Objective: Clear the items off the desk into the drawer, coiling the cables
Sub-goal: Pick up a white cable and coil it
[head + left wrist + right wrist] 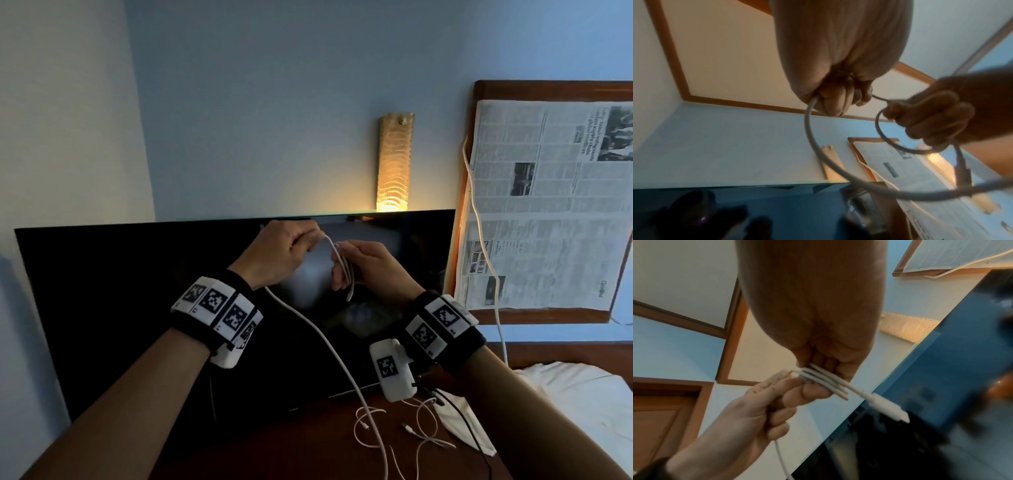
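Observation:
Both hands are raised in front of the dark screen. My right hand [363, 269] grips a small bundle of loops of a white cable [344, 270], its plug end [891, 410] sticking out below the fingers. My left hand [284, 251] pinches the same cable [809, 123] just left of the bundle. The cable's long tail [325, 346] hangs from the left hand down to the desk. In the left wrist view a loop [885, 139] curves under the right hand [937, 116].
A large black screen [137, 308] stands at the back of the brown desk [291, 455]. Thin white cables [421, 428] lie tangled on the desk, next to a white cloth [462, 428] and a black cable [469, 431]. A newspaper-covered board [548, 205] hangs at right, a lit wall lamp [394, 164] behind.

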`<state>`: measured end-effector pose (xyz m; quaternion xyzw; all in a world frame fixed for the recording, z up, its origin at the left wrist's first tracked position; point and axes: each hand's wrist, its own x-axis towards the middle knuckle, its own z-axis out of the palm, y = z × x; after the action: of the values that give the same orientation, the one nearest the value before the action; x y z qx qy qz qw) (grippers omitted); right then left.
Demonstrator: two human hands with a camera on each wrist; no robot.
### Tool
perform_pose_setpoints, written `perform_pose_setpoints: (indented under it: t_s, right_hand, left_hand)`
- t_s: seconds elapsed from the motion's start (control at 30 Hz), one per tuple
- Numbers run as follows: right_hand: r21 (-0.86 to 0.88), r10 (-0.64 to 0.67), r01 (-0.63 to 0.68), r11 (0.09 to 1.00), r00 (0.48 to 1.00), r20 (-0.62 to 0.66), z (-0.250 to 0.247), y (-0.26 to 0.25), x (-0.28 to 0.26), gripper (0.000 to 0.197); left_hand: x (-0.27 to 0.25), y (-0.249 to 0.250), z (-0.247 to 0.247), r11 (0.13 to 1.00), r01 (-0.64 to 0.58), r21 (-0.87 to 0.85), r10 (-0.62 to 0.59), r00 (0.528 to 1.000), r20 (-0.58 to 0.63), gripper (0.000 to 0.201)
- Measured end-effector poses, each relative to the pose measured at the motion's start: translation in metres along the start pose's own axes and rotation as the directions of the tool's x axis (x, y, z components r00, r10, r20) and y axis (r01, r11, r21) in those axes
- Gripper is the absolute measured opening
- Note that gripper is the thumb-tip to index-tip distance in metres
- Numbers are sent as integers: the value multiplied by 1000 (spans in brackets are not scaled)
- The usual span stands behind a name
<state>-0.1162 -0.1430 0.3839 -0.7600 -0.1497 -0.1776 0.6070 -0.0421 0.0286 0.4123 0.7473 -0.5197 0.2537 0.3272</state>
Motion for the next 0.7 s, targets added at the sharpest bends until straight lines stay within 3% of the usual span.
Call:
perform_pose_setpoints:
  t_s: [0.13, 0.23, 0.4, 0.5, 0.6, 0.63, 0.7]
  right_hand:
    - [-15, 2, -1, 1000, 999, 54, 5, -3, -1, 35]
    - [187, 45, -61, 980, 995, 89, 7, -10, -1, 37]
    - [563, 129, -206, 800, 976, 174, 4, -13, 4, 32]
    - [729, 118, -132, 672, 991, 70, -11, -20, 8, 31]
    - [753, 124, -72, 654, 992, -13, -27, -21, 13, 33]
    - [700, 132, -72, 710, 991, -31, -28, -17, 15, 32]
    - [467, 118, -62, 882, 989, -91, -20, -5, 18, 30]
  left_hand:
    - [1, -10, 7, 999, -27, 22, 29, 995, -95, 31]
    - [-2, -12, 16, 1000, -15, -10, 13, 988, -152, 31]
    - [-20, -25, 40, 979, 95, -178, -127, 976, -176, 35]
    - [-46, -51, 55, 954, 243, -174, -274, 944, -185, 34]
    - [-78, -58, 65, 950, 291, -115, -297, 954, -31, 32]
    - [-83, -48, 67, 960, 271, -76, -263, 960, 98, 32]
    - [-79, -17, 66, 987, 159, 30, -159, 919, 361, 35]
